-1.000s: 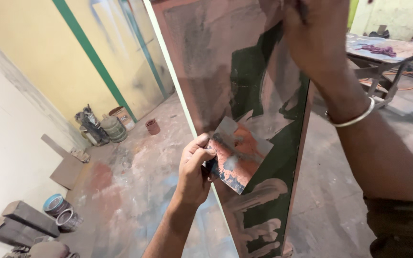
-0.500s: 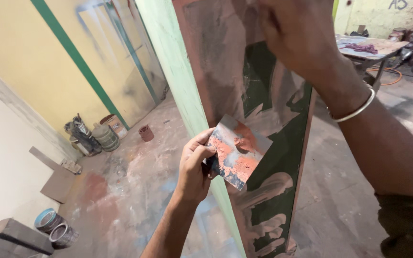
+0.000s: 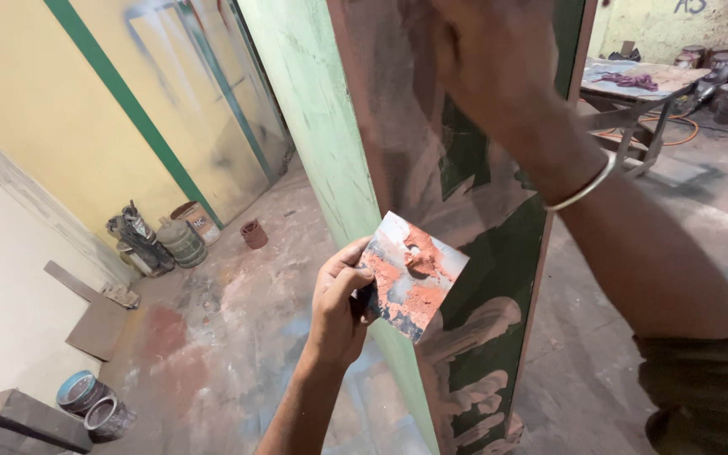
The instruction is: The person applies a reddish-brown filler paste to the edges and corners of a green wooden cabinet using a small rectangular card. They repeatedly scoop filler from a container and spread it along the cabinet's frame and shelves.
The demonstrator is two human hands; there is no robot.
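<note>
At 8 o'clock in the view, 2 paint tins [image 3: 94, 406] sit on the stained floor [image 3: 238, 337] beside a dark block [image 3: 31, 419], and more cans [image 3: 180, 240] stand at 9 o'clock against the yellow wall [image 3: 61, 126]. Near 6 o'clock the left hand [image 3: 340, 307] pinches a square plate [image 3: 413, 275] smeared with orange-red putty, held just in front of the tall green panel [image 3: 473, 253]. At 1 o'clock the right hand [image 3: 490, 59], blurred, presses against that panel; I cannot tell what its fingers grip, and a bangle [image 3: 583, 187] circles the wrist.
</note>
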